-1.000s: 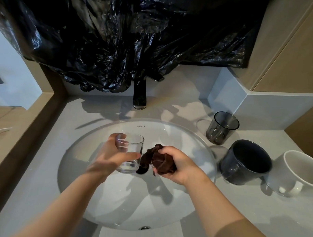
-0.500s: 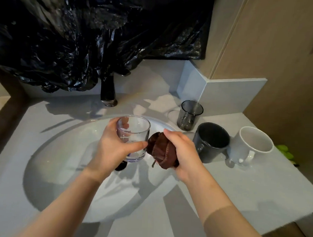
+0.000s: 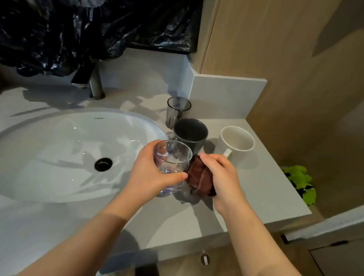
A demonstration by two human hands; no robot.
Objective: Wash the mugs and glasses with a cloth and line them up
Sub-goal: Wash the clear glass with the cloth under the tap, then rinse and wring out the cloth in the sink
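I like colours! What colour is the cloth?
Dark reddish-brown; the cloth shows best in the head view.

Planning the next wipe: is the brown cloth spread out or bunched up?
Bunched up: the brown cloth is crumpled, gripped by the right hand.

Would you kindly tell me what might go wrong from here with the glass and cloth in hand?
1. The left hand grips the glass by its side only; if wet, it may slip onto the counter.
2. The glass is close in front of the dark mug; setting it down may knock them together.
3. The right hand, holding the cloth, is near the white mug and might bump its handle.
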